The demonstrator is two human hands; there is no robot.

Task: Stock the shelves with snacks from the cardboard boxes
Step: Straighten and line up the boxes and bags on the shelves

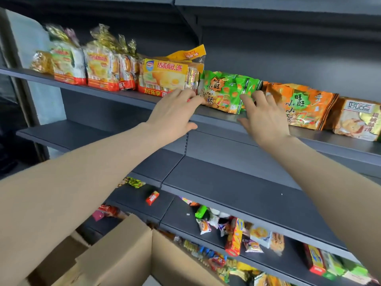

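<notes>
The left hand (175, 112) lays straight fingers on the left edge of the green snack bag (224, 91). The right hand (265, 118), fingers spread, touches its right side. Neither hand curls round the bag. It lies mid-frame on the upper shelf (340, 143), between a yellow pack (165, 77) and an orange bag (305, 106). 1 cardboard box (123, 254) sits lower left.

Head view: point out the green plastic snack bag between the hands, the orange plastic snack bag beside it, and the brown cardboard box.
Green plastic snack bag (223, 89): head view, printed front.
Orange plastic snack bag (305, 104): head view, printed front.
Brown cardboard box (123, 256): head view, upright flap.
</notes>
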